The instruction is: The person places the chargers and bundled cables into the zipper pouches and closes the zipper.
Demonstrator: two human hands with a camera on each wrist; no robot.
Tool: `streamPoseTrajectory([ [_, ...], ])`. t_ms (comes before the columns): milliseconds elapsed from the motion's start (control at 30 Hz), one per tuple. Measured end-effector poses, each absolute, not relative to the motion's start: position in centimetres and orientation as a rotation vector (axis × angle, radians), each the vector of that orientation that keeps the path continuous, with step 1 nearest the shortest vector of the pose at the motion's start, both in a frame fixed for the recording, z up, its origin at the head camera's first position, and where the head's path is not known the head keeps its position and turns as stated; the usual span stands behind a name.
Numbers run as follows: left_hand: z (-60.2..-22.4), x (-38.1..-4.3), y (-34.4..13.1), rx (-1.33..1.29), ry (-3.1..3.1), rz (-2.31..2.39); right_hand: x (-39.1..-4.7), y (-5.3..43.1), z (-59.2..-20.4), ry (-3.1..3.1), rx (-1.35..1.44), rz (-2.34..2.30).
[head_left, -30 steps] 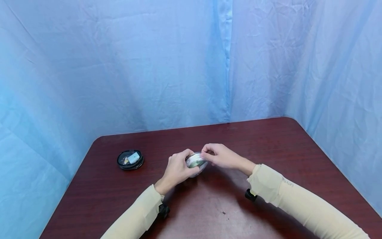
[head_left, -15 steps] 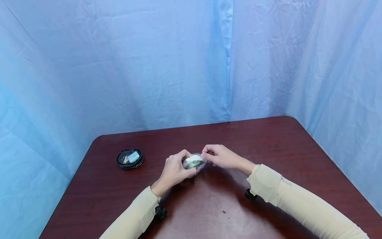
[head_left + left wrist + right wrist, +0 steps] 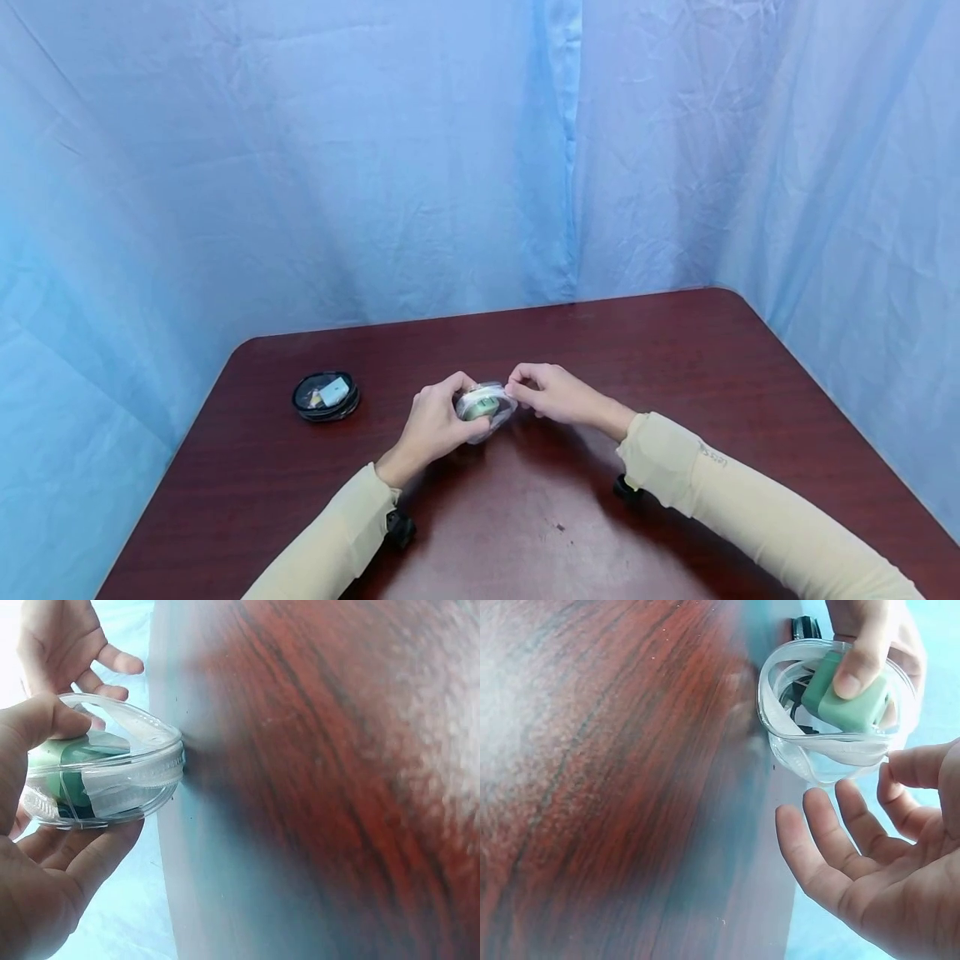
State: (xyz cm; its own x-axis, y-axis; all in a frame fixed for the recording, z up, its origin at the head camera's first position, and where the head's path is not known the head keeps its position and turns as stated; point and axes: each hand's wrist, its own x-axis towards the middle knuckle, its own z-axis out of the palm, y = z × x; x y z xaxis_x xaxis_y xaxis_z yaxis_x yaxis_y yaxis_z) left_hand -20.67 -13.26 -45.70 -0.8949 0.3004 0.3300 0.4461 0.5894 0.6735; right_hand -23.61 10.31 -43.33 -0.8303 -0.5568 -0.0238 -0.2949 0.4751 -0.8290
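A small round clear pouch [image 3: 501, 412] with a white zipper band [image 3: 859, 754] is held up close over the table. Inside it are a green block [image 3: 859, 714], shaped like a charger plug, and a thin black cable [image 3: 795, 696]. My left hand [image 3: 433, 421] grips the pouch from the left, thumb pressing on the side over the green block, fingers beneath. At the pouch's right edge, the thumb and index finger of my right hand [image 3: 558, 393] pinch the end of the zipper band; the other fingers [image 3: 821, 821] are spread below it.
A round black-rimmed case [image 3: 326, 396] with a pale blue piece in it lies on the left of the dark red table [image 3: 675, 350]. Blue curtains [image 3: 420, 167] hang behind the table and at both sides.
My left hand has moved slightly left with the pouch, tilting it so more of the green block shows. The right hand stays nearly in place at the pouch's edge.
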Motion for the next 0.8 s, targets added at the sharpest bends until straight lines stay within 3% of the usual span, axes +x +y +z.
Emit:
streamPoseTrajectory([
  [367,-44.5,-21.4,-12.5,-0.664,-2.742,-1.218,-23.5,10.5,-41.8,2.524,-0.757,-1.285],
  [800,-42.6,-21.8,-11.0,-0.819,-2.809,-0.899,-22.5,9.9,-40.3,2.612,-0.982,-1.268],
])
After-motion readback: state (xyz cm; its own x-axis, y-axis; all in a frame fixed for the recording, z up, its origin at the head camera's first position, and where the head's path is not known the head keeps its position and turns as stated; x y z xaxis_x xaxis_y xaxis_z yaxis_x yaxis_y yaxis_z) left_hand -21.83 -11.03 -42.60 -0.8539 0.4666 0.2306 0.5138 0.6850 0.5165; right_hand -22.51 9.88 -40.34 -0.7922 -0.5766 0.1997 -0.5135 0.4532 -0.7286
